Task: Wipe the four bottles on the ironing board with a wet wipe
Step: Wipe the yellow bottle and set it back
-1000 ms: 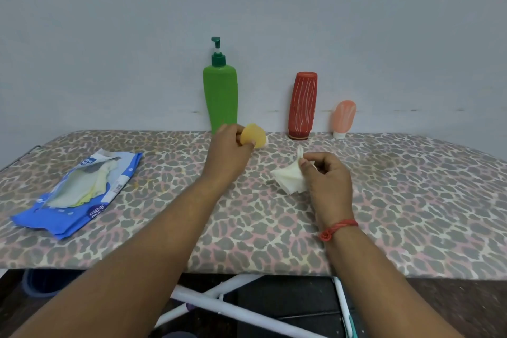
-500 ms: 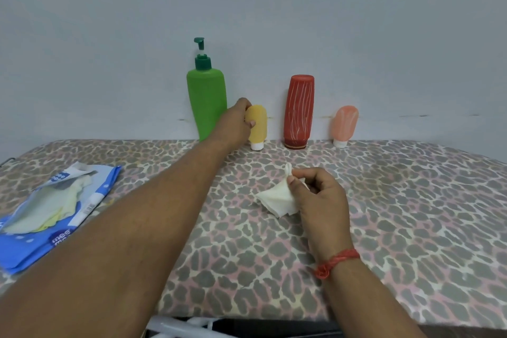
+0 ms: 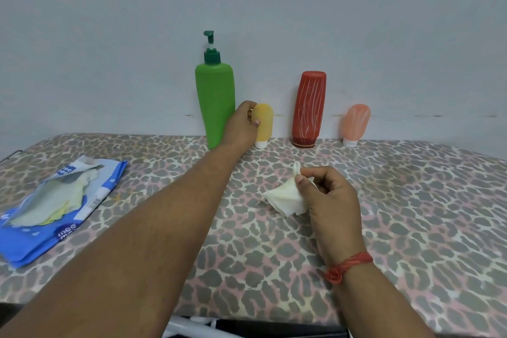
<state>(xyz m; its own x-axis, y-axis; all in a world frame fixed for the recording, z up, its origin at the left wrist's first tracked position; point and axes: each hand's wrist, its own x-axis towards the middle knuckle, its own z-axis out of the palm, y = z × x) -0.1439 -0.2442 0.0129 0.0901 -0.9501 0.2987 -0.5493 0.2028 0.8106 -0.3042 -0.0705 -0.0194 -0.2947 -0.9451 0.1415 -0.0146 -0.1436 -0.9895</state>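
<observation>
Against the wall on the ironing board [image 3: 411,200], the left hand [image 3: 242,126] grips the upright yellow bottle [image 3: 264,124], between the green pump bottle [image 3: 215,101] and red bottle [image 3: 308,110]; a peach bottle [image 3: 355,123] stands farther right. Nearer, the right hand [image 3: 332,200] pinches a wet wipe [image 3: 285,197].

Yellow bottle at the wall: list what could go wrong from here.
1. The yellow bottle stands on its small white cap while the left hand holds its side; letting go carelessly could tip it.
2. It stands close to the green bottle; a knock from the withdrawing hand might topple that tall pump bottle.
3. The right hand only pinches the wipe by a corner; it could slip onto the board.
</observation>
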